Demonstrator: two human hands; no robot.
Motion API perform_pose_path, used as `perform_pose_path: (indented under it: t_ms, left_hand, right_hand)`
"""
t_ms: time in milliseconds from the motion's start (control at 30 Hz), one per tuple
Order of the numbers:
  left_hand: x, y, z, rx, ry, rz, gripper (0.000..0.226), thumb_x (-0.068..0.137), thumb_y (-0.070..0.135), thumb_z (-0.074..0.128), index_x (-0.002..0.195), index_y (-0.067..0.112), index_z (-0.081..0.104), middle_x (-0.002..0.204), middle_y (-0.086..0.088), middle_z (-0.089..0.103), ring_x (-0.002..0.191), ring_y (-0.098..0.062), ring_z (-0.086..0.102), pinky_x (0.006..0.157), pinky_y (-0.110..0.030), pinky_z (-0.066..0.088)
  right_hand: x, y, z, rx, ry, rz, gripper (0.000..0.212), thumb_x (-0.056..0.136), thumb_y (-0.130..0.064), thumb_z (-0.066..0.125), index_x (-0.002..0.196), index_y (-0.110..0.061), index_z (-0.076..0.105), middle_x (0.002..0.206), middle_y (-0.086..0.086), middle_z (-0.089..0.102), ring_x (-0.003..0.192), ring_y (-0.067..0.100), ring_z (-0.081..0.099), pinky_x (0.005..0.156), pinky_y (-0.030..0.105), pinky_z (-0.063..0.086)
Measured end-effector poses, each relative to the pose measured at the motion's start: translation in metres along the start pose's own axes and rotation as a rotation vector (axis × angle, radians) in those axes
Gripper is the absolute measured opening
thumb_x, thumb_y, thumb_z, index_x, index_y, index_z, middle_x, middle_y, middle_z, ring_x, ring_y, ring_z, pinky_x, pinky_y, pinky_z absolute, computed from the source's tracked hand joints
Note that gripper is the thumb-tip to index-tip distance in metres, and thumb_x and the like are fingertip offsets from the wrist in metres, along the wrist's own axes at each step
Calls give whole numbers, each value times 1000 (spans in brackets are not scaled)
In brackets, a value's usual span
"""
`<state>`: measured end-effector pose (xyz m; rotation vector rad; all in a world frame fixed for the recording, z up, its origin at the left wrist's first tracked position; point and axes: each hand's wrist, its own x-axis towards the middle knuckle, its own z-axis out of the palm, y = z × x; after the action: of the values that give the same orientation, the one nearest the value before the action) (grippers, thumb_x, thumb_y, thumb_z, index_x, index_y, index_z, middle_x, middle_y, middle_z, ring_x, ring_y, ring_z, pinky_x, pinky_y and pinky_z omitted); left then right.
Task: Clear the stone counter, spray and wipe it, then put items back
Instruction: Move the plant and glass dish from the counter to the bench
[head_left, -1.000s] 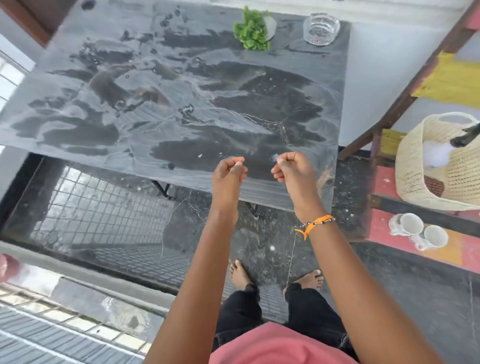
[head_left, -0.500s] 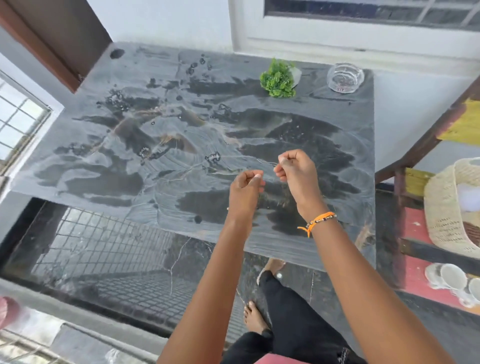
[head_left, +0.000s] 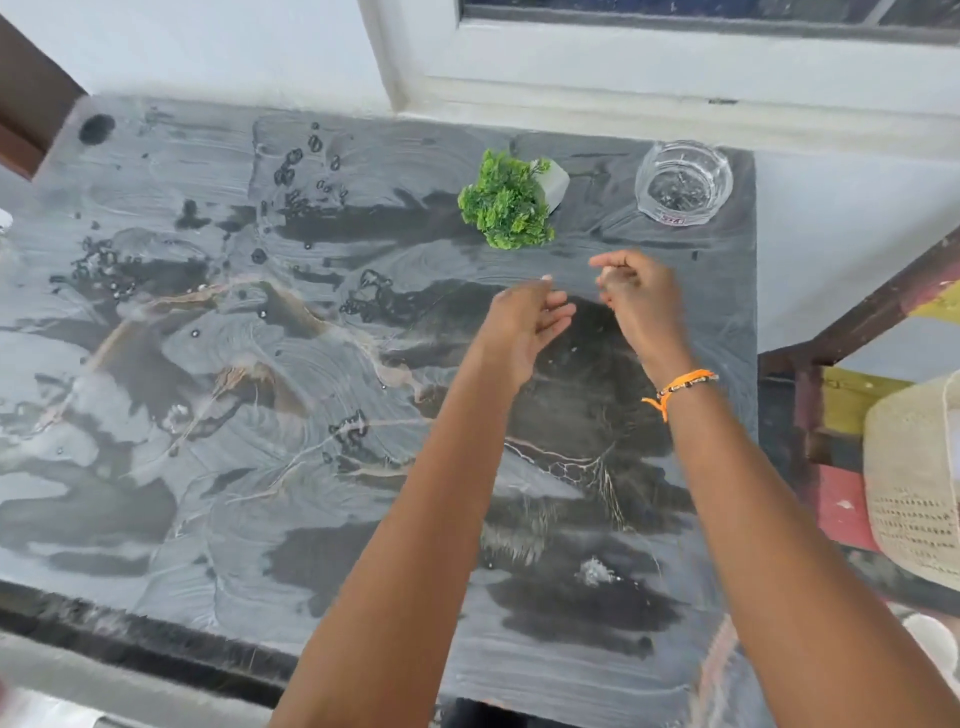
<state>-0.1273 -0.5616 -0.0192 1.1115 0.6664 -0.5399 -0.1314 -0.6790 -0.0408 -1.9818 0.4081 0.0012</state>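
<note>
The dark grey stone counter (head_left: 218, 405) fills the view, streaked with wet patches and droplets. At its far right stand a small green plant in a white pot (head_left: 506, 200) and a clear glass dish (head_left: 683, 182). My left hand (head_left: 524, 322) hovers over the counter's middle right, fingers loosely curled and apart, holding nothing. My right hand (head_left: 641, 299), with an orange wrist band, hangs just right of it with fingers half curled and nothing visible in them. Both hands are a short way in front of the plant.
A white wall and window frame (head_left: 623, 62) run behind the counter. To the right stands a painted wooden shelf (head_left: 852, 410) with a cream woven basket (head_left: 914, 478). A brown door frame (head_left: 31, 104) is at the far left.
I have stepped closer, so the counter fills the view. Both hands moved forward over the counter toward the plant, and their closed fists have loosened.
</note>
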Motion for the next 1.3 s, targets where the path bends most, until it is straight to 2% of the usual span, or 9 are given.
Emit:
perform_pose_path:
  t_ms: [167,300,467,533,667,800,1067,1167,1300]
  left_hand:
    - [40,29,40,-281,142,18,39,95,12,51,131,0,44,124,-16,52,98,-24,62,78,-29,51]
    - [55,45,51,-317,349,111,46,87,11,64,127,3,42,91,-7,56,74,-14,58,58,-18,51]
    - [72,54,57,-17,503,156,52,77,31,73,116,12,45,131,-8,40,91,-22,56,80,-33,48]
    - [79,56,61,104,539,194,48,75,36,74,108,12,49,131,-7,31,88,-20,48,79,-33,40]
    - [92,59,71,224,587,239,39,77,38,72,94,13,48,131,-10,30,118,-30,42,80,-31,35]
    - [102,62,70,274,637,246,33,80,34,70,93,13,48,132,-13,35,117,-28,43,87,-33,38]
    - [113,71,48,284,431,249,62,74,15,77,126,7,44,116,-7,59,105,-21,57,85,-31,49]
    - [112,78,47,386,313,222,53,78,12,73,127,12,52,109,-4,58,88,-13,59,62,-20,46]
    - [111,82,48,467,246,239,51,79,5,71,126,13,52,118,-6,55,70,-4,53,44,-12,43]
  right_hand:
    - [52,8,-13,-376,166,-134,41,85,-4,46,124,-12,56,128,14,47,120,29,44,103,27,21]
    - [70,14,-13,-519,147,-110,44,89,-8,46,132,-11,45,138,11,39,131,32,30,108,39,24]
    - [79,19,-15,-410,228,-148,27,92,-7,44,116,-5,56,124,13,51,122,29,37,103,27,26]
    - [81,21,-18,-378,251,-164,19,92,-8,44,102,-3,60,115,15,56,116,28,41,99,26,29]
    - [88,25,-23,-376,264,-187,13,90,-12,51,90,-3,61,109,15,56,111,29,43,91,19,29]
    - [93,25,-25,-337,405,-178,21,81,-9,61,102,-7,60,119,13,49,113,29,41,84,11,18]
    - [104,22,-27,-60,464,38,50,75,2,64,121,-1,45,131,17,35,105,20,46,72,6,30]
    - [106,23,-28,-35,403,113,47,78,-2,62,122,0,46,134,17,32,99,19,46,68,3,36]
    - [107,25,-30,0,336,166,44,81,-4,61,123,-3,47,135,16,32,104,31,55,79,43,56]
